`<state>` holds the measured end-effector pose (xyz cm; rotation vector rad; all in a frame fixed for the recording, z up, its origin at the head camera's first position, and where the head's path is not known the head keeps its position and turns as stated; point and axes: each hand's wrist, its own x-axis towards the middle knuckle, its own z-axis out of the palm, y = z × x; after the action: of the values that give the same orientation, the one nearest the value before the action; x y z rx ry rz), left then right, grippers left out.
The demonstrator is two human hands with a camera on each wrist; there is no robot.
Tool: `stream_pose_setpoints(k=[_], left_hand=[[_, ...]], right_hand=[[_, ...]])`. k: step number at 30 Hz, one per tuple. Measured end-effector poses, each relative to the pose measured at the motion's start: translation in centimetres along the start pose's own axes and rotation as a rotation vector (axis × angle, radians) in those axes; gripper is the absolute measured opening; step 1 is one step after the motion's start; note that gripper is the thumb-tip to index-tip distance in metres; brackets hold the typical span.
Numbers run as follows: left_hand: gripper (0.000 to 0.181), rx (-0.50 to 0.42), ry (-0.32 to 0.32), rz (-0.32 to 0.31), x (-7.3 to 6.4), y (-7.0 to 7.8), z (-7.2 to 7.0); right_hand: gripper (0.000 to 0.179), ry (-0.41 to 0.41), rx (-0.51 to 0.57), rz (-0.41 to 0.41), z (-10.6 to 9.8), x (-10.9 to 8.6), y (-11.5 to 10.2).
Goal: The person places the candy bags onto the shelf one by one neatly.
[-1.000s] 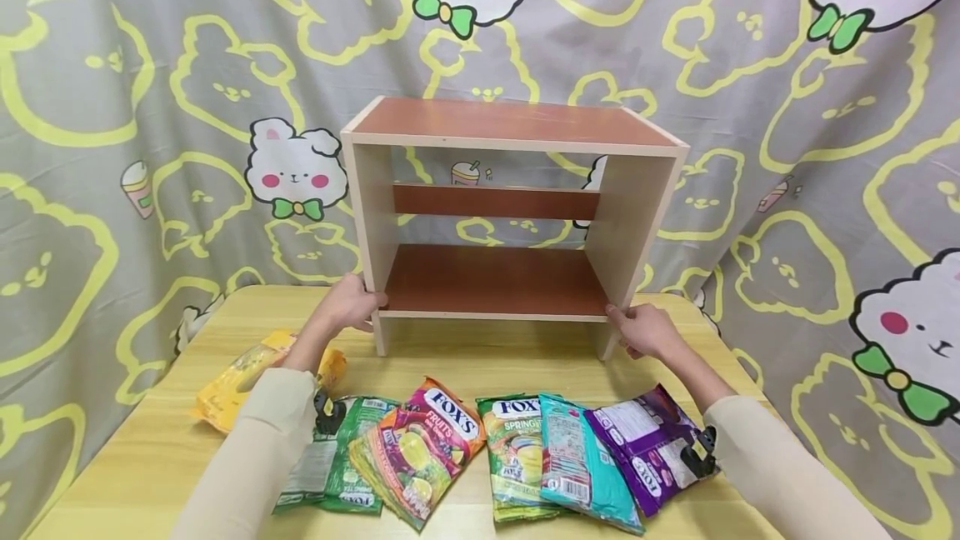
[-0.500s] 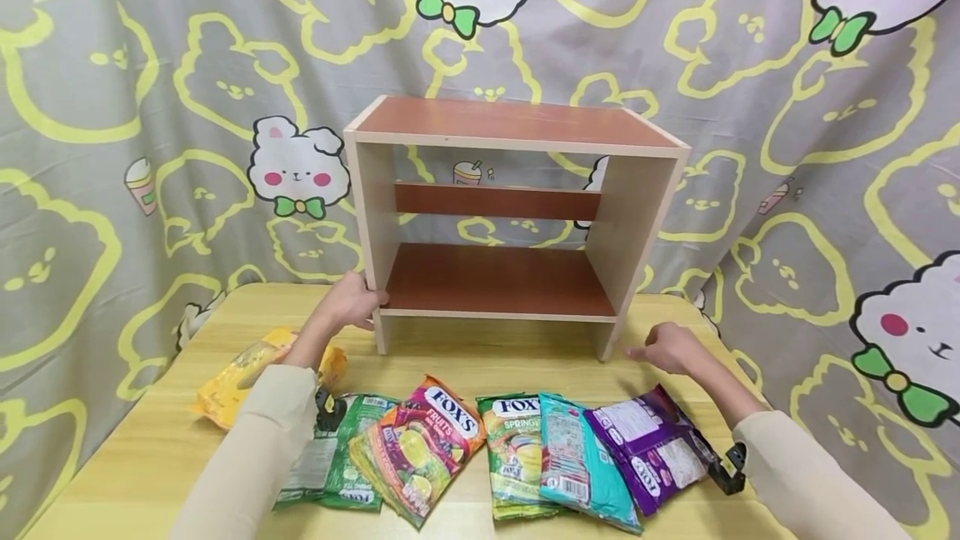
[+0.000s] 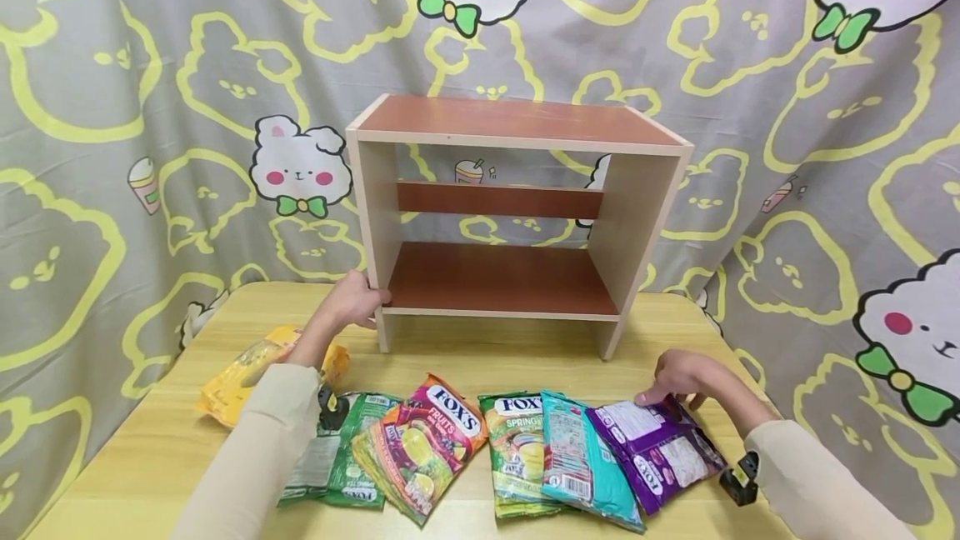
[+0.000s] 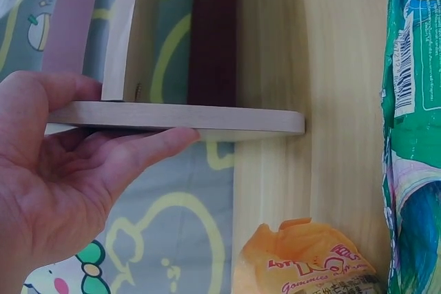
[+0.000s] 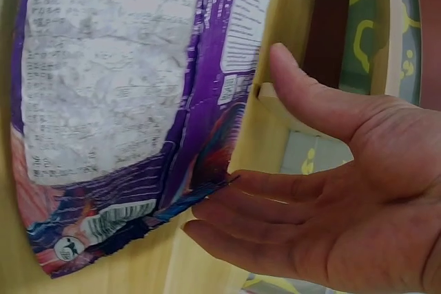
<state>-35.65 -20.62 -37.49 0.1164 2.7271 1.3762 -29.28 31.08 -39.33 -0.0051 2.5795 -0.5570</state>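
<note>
At the right end of the front row on the wood-grain table (image 3: 450, 352), flat, the purple FOX'S candy bag (image 3: 663, 444), label side up, long axis slanting from far left to near right. Farther back, upright, the small wooden shelf unit (image 3: 498, 200), front facing the camera wearer, long axis from left to right, close before the printed curtain (image 3: 750, 23).

Meeting the purple bag's left edge, the teal candy bag (image 3: 588, 461); off to its right, bare tabletop. Bare wood too between the unit's feet and the row, plus a low gap beneath the lower shelf (image 3: 501, 282). Farther left, the orange FOX'S Fruits bag (image 3: 435, 444) and green candy bag (image 3: 352, 461).

At the unit's lower left, the left hand (image 3: 352, 302), pinching the side panel, thumb inside, fingers stretched along the outside. At the purple bag's far end, the right hand (image 3: 682, 375), loosely spread, back upward, thumb well apart from the fingers, forearm slanting in from near right; fingertips right by the crimped edge, contact impossible to make out, nothing gripped.
</note>
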Motion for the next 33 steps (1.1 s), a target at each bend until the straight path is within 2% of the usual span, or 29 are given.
stream_pose_setpoints(k=[5,19,25,33], left_hand=[[0.052,-0.003,-0.003,0.001,0.1,-0.1,0.1],[0.054,-0.008,-0.016,0.0,0.1,-0.1,0.0],[0.055,-0.001,-0.019,-0.001,0.1,-0.1,0.0],[0.056,-0.004,-0.02,-0.013,0.1,0.0,-0.1]], right_hand=[[0.056,-0.026,0.028,0.018,0.5,0.3,0.3],[0.062,0.014,-0.021,0.01,0.9,0.9,0.4],[0.062,0.071,-0.046,0.029,0.8,1.2,0.8],[0.079,0.168,-0.056,0.051,0.5,1.7,2.2]])
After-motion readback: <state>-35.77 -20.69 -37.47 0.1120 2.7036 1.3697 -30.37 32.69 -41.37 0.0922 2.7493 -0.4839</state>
